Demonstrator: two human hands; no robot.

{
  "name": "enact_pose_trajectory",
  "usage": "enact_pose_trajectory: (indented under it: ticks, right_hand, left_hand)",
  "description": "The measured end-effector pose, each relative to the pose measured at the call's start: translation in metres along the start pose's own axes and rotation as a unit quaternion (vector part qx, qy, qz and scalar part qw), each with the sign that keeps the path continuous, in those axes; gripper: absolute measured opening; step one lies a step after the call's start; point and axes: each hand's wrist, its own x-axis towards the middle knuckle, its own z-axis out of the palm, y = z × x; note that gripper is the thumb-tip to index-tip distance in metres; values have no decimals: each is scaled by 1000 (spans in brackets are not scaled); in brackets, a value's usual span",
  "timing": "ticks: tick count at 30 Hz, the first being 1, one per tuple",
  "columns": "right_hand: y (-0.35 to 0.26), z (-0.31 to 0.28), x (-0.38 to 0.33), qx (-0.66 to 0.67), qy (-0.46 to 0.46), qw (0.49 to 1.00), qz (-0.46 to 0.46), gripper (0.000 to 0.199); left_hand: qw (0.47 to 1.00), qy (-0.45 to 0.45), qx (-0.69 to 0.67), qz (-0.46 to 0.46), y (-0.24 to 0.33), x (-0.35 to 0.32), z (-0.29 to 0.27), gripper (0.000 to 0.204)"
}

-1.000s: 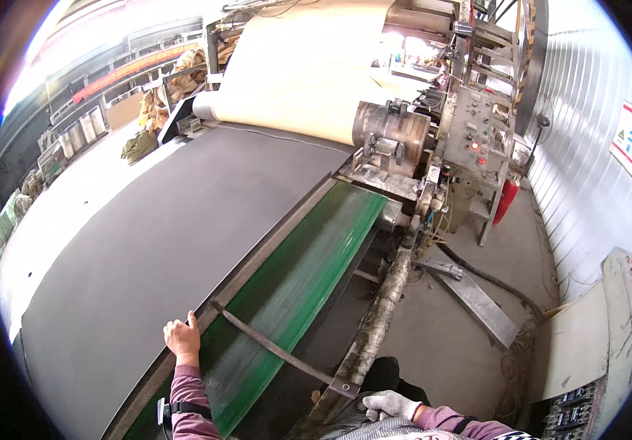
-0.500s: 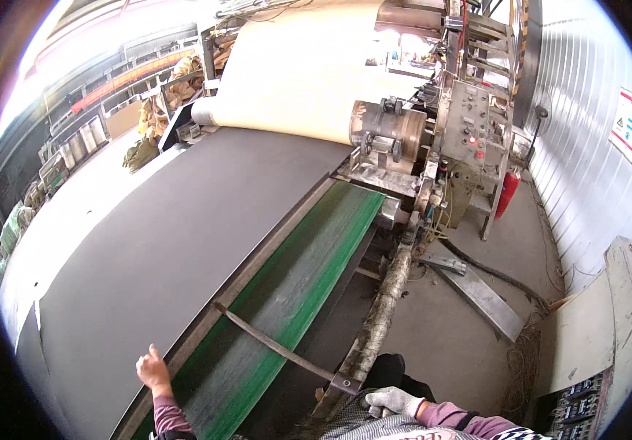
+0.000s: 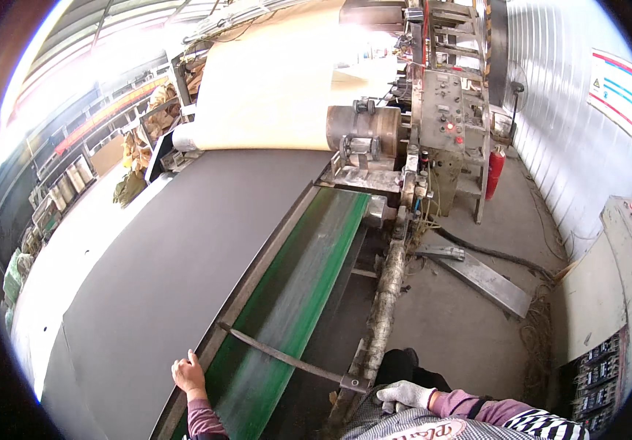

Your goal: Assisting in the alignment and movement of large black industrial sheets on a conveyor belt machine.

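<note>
A broad dark grey sheet (image 3: 184, 249) runs from under the big roller toward me. My left hand (image 3: 188, 372), bare, rests at the near edge of this sheet, thumb raised and fingers lying loosely on the surface. Beside the sheet's edge runs a green belt (image 3: 287, 271), crossed by a thin metal bar (image 3: 279, 356). My right hand (image 3: 406, 396), in a light grey knitted glove, is closed in front of my checked apron (image 3: 375, 418); nothing shows in its fingers. A crease (image 3: 67, 341) marks the sheet's far left side.
A wide yellowish web (image 3: 265, 81) comes down to the metal roller (image 3: 364, 130). A control panel (image 3: 444, 110) stands beside a metal stair, with a red fire extinguisher (image 3: 495, 172) near it. On the right are a control cabinet (image 3: 594, 293), a floor hose (image 3: 492, 253) and a metal channel (image 3: 488, 282).
The view has shifted, moving the machine left in the picture. My left hand has come down from a raised thumb pose onto the sheet's edge. My right hand stays closed at the apron.
</note>
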Motion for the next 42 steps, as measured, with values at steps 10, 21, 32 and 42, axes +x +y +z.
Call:
enact_pose_trajectory:
  ticks: [10,21,32,42]
  right_hand:
    - [-1,1,-2,35,-6,999,-13,30]
    - [-2,0,4,25,-5,999,23,29]
    - [0,2,7,-37,25,999,-20,26]
    - [-7,2,7,-34,27,999,15,24]
  left_hand:
    - [983,-107,-7,-148,-142,-9,-55,47]
    - [996,-48,-66,21,-1,0,-25,40]
    - [973,92,-179,111,37,30,-7,33]
    - [952,-112,88,-271,-169,3,-66,64]
